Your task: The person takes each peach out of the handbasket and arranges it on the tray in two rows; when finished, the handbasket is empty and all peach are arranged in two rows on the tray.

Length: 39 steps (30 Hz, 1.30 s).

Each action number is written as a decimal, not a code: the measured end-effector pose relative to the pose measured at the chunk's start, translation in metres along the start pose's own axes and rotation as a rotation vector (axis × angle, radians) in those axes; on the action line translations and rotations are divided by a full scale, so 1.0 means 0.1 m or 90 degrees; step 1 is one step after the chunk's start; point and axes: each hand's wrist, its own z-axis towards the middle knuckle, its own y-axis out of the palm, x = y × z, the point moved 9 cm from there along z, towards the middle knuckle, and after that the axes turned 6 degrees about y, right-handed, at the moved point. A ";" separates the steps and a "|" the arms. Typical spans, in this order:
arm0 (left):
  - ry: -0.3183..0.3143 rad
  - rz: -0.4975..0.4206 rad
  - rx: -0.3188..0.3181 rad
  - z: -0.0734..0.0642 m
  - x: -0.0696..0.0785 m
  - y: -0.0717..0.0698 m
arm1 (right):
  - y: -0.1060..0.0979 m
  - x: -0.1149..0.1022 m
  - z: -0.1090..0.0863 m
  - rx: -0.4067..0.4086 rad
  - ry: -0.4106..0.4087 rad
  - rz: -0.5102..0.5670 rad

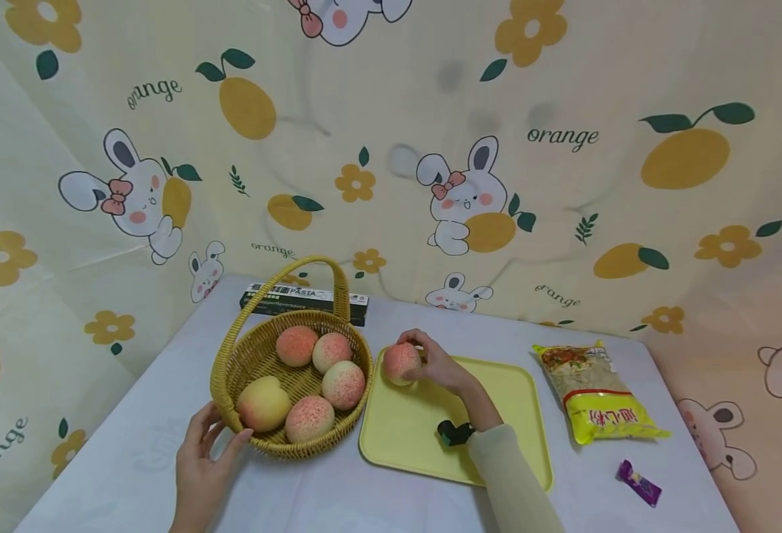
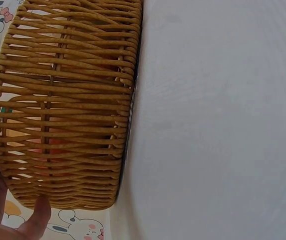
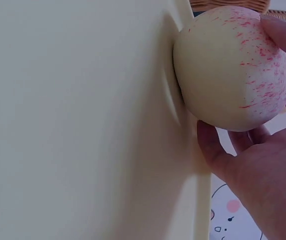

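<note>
Now right hand point(image 1: 436, 369) pinches peach point(image 1: 400, 363) at ten o'clock on tray point(image 1: 413, 433); left hand point(image 1: 202, 466) grips basket point(image 1: 256, 363) at eight (presumably steadying).

The right hand point(image 3: 262, 165) grips a pale peach point(image 3: 222, 70), flecked red on one side, by the edge of a cream tray point(image 3: 73, 120); I see wicker point(image 3: 232, 5) behind and a cartoon print point(image 3: 235, 217) below.
</note>
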 end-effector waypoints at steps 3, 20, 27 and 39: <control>-0.009 0.002 -0.001 0.00 -0.01 0.00 | 0.00 0.00 0.00 -0.001 0.003 0.001; 0.003 -0.003 -0.003 0.00 0.00 0.00 | -0.08 -0.11 -0.02 0.018 -0.030 0.016; 0.017 0.002 -0.010 0.01 0.01 0.01 | -0.20 -0.04 0.10 0.052 -0.074 0.006; 0.001 -0.003 -0.003 -0.01 -0.02 0.01 | -0.01 -0.66 0.31 -0.002 -0.118 -0.053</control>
